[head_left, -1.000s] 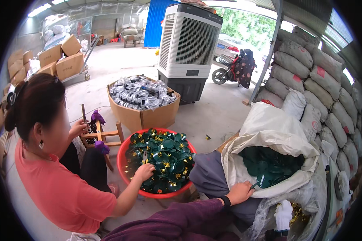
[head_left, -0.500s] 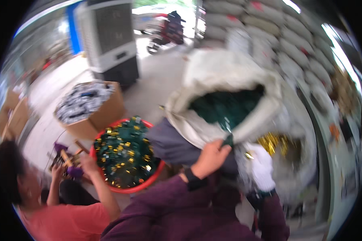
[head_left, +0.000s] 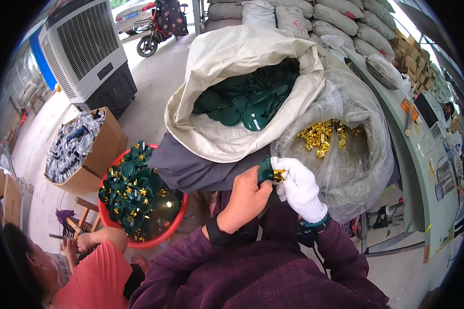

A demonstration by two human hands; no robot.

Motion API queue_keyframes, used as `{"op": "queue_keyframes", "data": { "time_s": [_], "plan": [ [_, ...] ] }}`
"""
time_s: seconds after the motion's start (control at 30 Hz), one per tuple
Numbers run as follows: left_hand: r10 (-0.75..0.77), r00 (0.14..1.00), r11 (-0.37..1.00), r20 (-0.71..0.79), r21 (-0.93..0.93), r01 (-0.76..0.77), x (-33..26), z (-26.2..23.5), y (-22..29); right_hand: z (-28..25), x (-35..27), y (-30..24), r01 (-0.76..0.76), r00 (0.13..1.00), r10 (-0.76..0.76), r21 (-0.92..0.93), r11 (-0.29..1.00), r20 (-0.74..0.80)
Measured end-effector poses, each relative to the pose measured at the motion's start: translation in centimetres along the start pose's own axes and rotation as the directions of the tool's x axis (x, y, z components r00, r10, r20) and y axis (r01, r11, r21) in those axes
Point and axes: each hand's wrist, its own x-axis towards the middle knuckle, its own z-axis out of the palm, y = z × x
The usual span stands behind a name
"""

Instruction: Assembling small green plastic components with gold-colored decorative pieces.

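In my bare left hand (head_left: 245, 201) is a round dark green plastic cap (head_left: 265, 171), pinched and turned on its edge. My right hand (head_left: 300, 188), in a white knit glove, grips a small shiny gold fitting (head_left: 279, 175) whose end meets the cap's face; whether it sits inside the cap is hidden. Just beyond both hands, an open white woven sack (head_left: 227, 147) holds many similar green caps (head_left: 242, 105). To its right, a clear plastic bag (head_left: 340, 185) contains gold fittings (head_left: 317, 140).
At left stands a red tub (head_left: 162, 237) of green caps with gold fittings, beside a cardboard box (head_left: 105, 147) of silvery pieces. A co-worker in a pink shirt (head_left: 93, 280) sits lower left. Behind are an air cooler (head_left: 87, 46) and stacked sacks (head_left: 340, 18); a long table (head_left: 417, 170) runs along the right.
My hands have come together, bringing the gold fitting in the right against the green cap in the left. Before, they were apart below the sack's mouth. The view has shifted too.
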Motion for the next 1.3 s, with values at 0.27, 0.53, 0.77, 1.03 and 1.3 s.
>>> {"op": "queue_keyframes", "data": {
  "time_s": [0.27, 0.53, 0.77, 1.03, 1.3],
  "plan": [
    [0.276, 0.961, 0.893, -0.031, 0.377, -0.245, 0.0, -0.1, 0.7, 0.2, 0.2, -0.4, 0.317, 0.943, -0.326, -0.492, 0.811, 0.071],
    [0.235, 0.966, 0.796, 0.109, 0.549, -0.256, -0.9, -0.3, 0.8, -0.2, 0.0, -1.3, 0.275, 0.961, -0.199, -0.712, 0.646, 0.191],
    [0.370, 0.889, 0.648, 0.269, 0.611, -0.455, -1.8, -2.3, 0.8, -0.1, 0.0, -2.8, -0.607, 0.754, 0.466, 0.219, 0.764, 0.464],
    [-0.141, 0.837, 0.989, -0.528, -0.102, 0.103, -2.1, -12.5, -0.5, -3.4, 3.5, 0.6, 0.085, 0.991, -0.128, -0.519, 0.851, -0.048],
    [-0.460, 0.427, 0.834, -0.778, -0.544, -0.092, -5.4, -31.3, -7.5, -8.5, 3.6, 6.0, -0.319, 0.947, 0.161, -0.874, 0.368, -0.278]
  ]
}}
